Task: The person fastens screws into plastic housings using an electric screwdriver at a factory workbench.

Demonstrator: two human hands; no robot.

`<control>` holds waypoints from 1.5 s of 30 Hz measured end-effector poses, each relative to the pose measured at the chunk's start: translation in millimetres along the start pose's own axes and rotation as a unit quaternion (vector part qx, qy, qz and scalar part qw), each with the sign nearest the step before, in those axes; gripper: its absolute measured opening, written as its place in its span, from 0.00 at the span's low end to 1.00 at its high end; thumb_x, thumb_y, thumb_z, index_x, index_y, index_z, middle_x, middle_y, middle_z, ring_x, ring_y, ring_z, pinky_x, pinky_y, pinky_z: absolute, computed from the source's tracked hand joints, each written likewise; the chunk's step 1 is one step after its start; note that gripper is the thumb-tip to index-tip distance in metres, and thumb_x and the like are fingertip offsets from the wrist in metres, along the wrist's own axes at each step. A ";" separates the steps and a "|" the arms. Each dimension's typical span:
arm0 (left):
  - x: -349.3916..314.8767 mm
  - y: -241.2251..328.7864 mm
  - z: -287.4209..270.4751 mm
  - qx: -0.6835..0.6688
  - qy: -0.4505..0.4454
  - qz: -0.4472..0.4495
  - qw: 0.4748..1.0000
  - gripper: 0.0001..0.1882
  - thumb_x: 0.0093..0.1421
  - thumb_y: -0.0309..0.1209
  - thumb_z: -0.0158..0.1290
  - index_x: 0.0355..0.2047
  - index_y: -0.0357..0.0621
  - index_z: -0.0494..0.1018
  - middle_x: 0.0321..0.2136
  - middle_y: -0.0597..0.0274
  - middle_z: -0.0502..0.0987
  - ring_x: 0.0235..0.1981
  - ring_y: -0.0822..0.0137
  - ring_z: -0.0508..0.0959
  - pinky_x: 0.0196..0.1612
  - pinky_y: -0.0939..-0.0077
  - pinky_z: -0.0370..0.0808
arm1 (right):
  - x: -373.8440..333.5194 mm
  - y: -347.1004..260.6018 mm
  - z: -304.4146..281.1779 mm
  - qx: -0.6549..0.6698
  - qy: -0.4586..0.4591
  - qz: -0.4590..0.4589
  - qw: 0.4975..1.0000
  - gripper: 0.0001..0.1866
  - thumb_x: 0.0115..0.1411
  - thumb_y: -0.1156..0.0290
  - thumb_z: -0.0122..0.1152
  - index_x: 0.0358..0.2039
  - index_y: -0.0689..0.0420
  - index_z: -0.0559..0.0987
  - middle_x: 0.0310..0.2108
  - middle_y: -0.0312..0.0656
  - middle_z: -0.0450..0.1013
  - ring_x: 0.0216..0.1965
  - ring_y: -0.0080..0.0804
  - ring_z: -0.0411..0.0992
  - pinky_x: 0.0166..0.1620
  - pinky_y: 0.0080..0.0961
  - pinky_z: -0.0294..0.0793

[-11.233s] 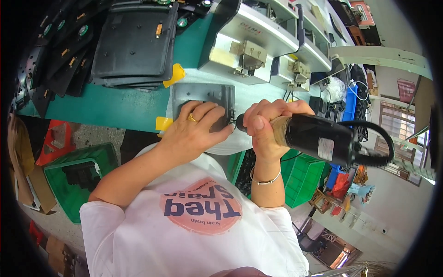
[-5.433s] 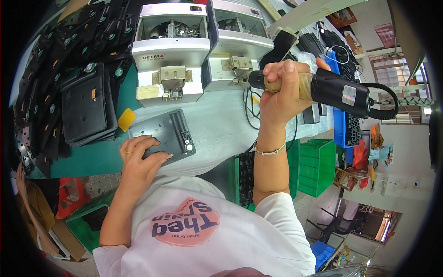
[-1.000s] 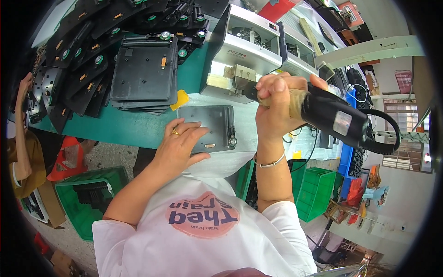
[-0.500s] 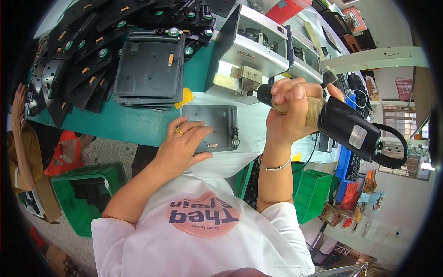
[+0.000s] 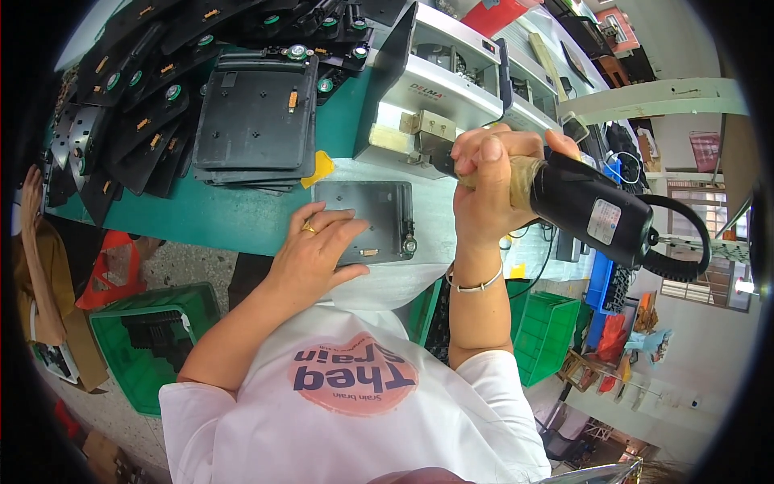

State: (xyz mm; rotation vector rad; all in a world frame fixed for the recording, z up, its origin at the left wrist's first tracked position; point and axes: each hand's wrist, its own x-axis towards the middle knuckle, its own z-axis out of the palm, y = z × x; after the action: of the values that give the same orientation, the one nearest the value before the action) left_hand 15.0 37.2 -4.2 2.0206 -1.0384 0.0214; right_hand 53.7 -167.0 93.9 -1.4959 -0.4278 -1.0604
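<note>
My left hand (image 5: 317, 246) lies open, fingers spread, over the left part of a flat black plastic panel (image 5: 379, 214) on the table. A small orange-brown connector and a round metal-and-green part sit near that panel's edge. My right hand (image 5: 493, 181) is wrapped round a black electric screwdriver (image 5: 588, 206) with tan tape on its grip and a coiled cable at its rear. Its front end points at the metal block of a grey screw feeder (image 5: 427, 101). Whether the tip touches the block I cannot tell.
A stack of black panels (image 5: 256, 121) stands behind my left hand, with many more heaped at the far left (image 5: 153, 89). Yellow tape (image 5: 319, 168) marks the table. Green crates (image 5: 153, 339) flank me below. At the left edge another person's arm (image 5: 36, 242) shows.
My right hand has carried the screwdriver slightly left and up, bringing its front end to the feeder's metal block. My left hand stays on the panel.
</note>
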 end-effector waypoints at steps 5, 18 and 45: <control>0.9 0.9 -0.9 -0.002 -0.002 -0.004 1.000 0.38 0.42 0.39 0.70 0.52 0.47 0.65 0.45 0.56 0.75 0.52 0.59 0.72 0.62 0.52 0.58 | 1.4 -6.7 -4.1 -0.010 -0.022 0.002 1.000 0.27 0.58 0.83 0.58 0.53 0.56 0.56 0.21 0.40 0.69 0.17 0.27 0.68 0.24 0.23 0.72; -0.2 1.4 -0.4 -0.013 0.006 -0.004 1.000 0.34 0.45 0.36 0.68 0.51 0.47 0.66 0.44 0.55 0.75 0.51 0.59 0.71 0.61 0.54 0.58 | 1.8 -1.4 1.3 0.032 0.032 0.035 0.998 0.27 0.57 0.84 0.58 0.53 0.57 0.57 0.21 0.40 0.69 0.17 0.26 0.68 0.22 0.23 0.73; 21.0 19.4 23.4 0.066 -0.024 0.060 0.996 0.23 0.42 0.39 0.67 0.42 0.62 0.79 0.55 0.62 0.65 0.62 0.56 0.60 0.60 0.51 0.54 | -70.0 -69.8 -48.3 0.082 0.019 0.209 0.974 0.27 0.57 0.80 0.62 0.53 0.50 0.60 0.19 0.35 0.66 0.14 0.25 0.63 0.21 0.28 0.70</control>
State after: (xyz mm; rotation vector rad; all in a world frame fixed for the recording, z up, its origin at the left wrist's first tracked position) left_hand 7.9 1.4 1.3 2.0827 -1.2162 0.1080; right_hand -54.3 -173.9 73.7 -1.3406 -0.1563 -0.7003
